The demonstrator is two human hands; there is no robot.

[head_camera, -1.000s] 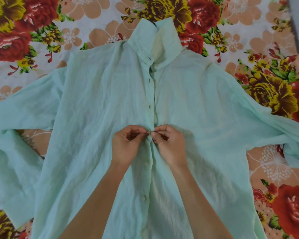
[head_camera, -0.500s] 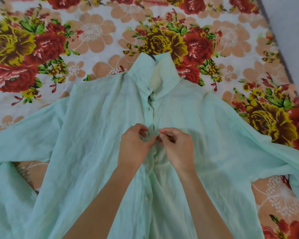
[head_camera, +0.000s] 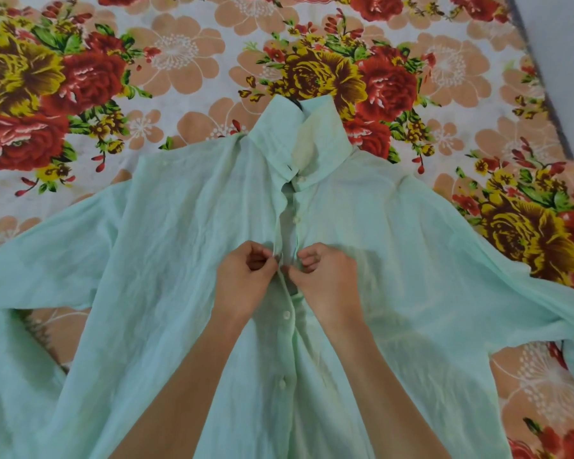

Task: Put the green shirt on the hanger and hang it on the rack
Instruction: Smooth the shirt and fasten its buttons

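Note:
A pale green shirt (head_camera: 166,260) lies spread face up on the flowered bedsheet (head_camera: 179,61), collar away from me and sleeves out to both sides. A dark bit of a hanger (head_camera: 298,105) pokes out above the collar; the rest is hidden inside the shirt. My left hand (head_camera: 246,283) pinches the left edge of the button placket at chest height. My right hand (head_camera: 328,283) pinches the right edge right beside it. The placket gapes open above my hands and is buttoned below them.
The bedsheet with red, yellow and peach flowers covers the whole surface. The bed's right edge (head_camera: 540,94) runs diagonally at the upper right, with a grey floor (head_camera: 564,34) beyond it.
My hands have moved up the placket toward the collar, and the view has tilted so more bedsheet shows above the shirt. The placket between my hands and the collar now gapes open.

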